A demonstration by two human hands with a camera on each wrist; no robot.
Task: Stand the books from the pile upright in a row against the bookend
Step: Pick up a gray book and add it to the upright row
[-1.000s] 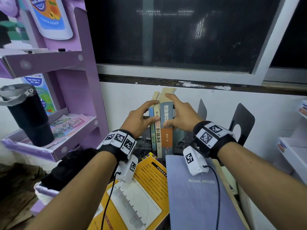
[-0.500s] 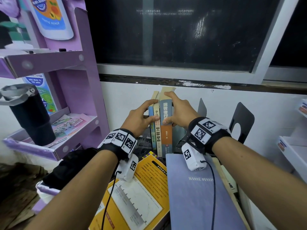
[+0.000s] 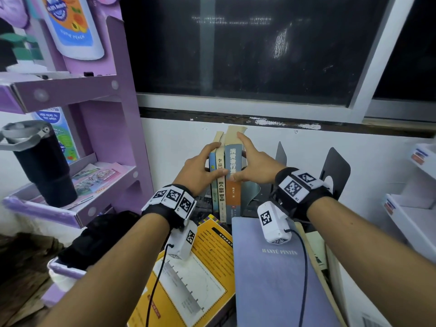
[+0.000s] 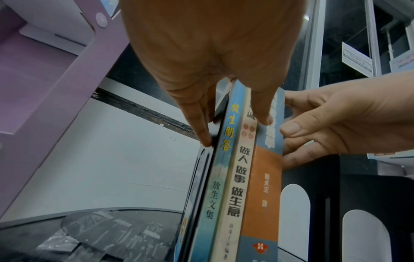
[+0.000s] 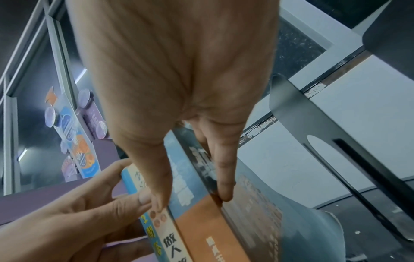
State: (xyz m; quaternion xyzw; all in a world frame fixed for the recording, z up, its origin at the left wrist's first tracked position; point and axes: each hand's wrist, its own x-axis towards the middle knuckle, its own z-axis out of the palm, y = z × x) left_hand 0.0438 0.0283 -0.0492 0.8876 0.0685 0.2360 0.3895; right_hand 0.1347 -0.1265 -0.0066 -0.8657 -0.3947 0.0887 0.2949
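Note:
Three books stand upright by the wall: a thin blue book [image 3: 214, 201] [image 4: 219, 177], a cream book [image 3: 221, 197] [image 4: 237, 186] and a taller blue-and-orange book [image 3: 233, 194] [image 4: 264, 195]. A black bookend [image 4: 208, 159] stands against the thin blue book's left side. My left hand [image 3: 203, 171] [image 4: 212, 70] holds the bookend and books, its thumb on the spines. My right hand [image 3: 252, 166] [image 5: 179, 70] pinches the blue-and-orange book, thumb on the spines and fingers on its right cover. A grey-purple book [image 3: 271, 279] and a yellow book [image 3: 200, 267] lie flat in front.
Two more bookends, one grey [image 3: 282, 154] and one black [image 3: 335, 166], stand right of the books. A purple shelf unit [image 3: 118, 138] with a black tumbler [image 3: 42, 166] is at the left. White trays [image 3: 412, 208] are at the right. A dark window sits above.
Almost nothing. My right wrist has shifted slightly left toward the books. The three books stay upright between my hands.

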